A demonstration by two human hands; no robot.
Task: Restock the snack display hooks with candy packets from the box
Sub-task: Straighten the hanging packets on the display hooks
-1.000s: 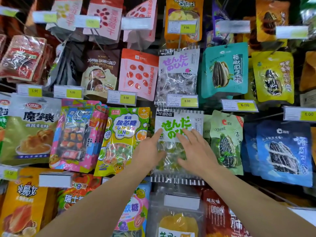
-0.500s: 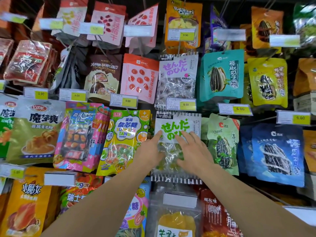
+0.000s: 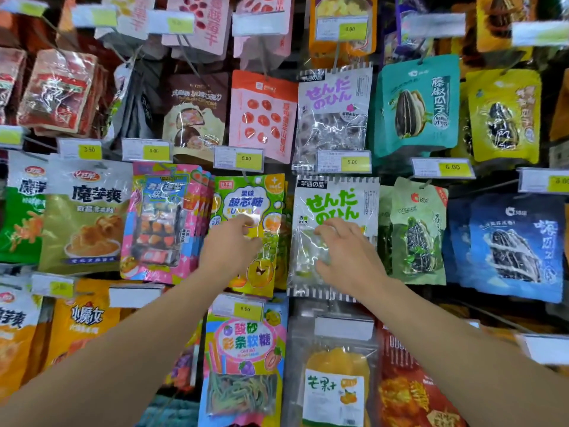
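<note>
Reaching up from the bottom of the view, both forearms lead to the hands at the middle row of hooks. Right hand (image 3: 345,257) lies on the clear green-lettered candy packet (image 3: 335,208), fingers loosely curled; whether it pinches the film, cannot tell. Left hand (image 3: 231,251) rests, fingers bent, on the neighbouring sour candy packet (image 3: 249,198). Green-lettered packet hangs upright, long axis vertical, right hand nearer. Purple-lettered packet (image 3: 332,112) hangs above. Box not in view.
</note>
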